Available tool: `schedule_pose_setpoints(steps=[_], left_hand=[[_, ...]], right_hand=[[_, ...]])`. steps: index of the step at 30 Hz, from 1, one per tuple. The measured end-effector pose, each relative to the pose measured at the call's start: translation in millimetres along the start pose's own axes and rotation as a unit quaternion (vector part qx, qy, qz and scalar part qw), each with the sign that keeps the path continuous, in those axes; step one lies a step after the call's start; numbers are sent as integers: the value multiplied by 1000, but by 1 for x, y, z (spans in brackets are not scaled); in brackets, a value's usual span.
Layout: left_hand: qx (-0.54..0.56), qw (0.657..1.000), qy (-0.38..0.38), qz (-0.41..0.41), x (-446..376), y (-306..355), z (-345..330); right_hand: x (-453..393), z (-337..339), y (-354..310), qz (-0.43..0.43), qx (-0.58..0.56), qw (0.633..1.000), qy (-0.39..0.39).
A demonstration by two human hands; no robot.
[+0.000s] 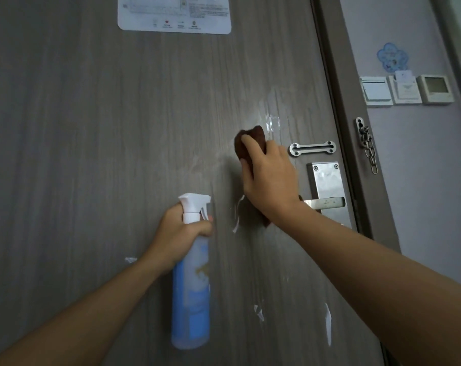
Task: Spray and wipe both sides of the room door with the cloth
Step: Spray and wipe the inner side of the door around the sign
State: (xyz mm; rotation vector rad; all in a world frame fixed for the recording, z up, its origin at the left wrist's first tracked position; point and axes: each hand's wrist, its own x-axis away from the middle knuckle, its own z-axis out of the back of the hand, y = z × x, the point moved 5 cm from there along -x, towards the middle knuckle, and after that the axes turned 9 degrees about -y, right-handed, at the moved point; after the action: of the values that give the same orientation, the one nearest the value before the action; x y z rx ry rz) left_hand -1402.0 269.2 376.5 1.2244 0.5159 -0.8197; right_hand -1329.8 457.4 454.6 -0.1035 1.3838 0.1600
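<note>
Door (118, 128) wiped by right hand (270, 180) pressing brown cloth (250, 140).

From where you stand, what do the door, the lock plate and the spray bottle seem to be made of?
Door: probably wood-look laminate, grey-brown and matte, with straight printed-looking grain. Lock plate: metal, likely brushed steel, with dull reflections and visible screws. Spray bottle: translucent bluish plastic with a white plastic trigger head.

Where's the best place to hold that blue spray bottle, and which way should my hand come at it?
Probably the narrow neck of the spray bottle, under the white trigger head, from behind. The nozzle faces the door, so a finger reaches the trigger; the left hand grips it there.
</note>
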Motion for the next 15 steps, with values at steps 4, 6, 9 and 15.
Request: schedule_pose_setpoints(steps=[4, 6, 9, 15], left_hand=[[31, 999, -6, 10, -16, -3, 9], [25, 999, -23, 3, -18, -5, 8], [13, 1000, -16, -1, -19, -9, 6], [-38, 999, -1, -17, -20, -17, 5]], right_hand=[[19, 10, -13, 1, -63, 998, 15], [35, -4, 3, -43, -80, 994, -54], [66, -22, 29, -90, -47, 988, -115], [56, -40, 37, -60, 75, 992, -81]])
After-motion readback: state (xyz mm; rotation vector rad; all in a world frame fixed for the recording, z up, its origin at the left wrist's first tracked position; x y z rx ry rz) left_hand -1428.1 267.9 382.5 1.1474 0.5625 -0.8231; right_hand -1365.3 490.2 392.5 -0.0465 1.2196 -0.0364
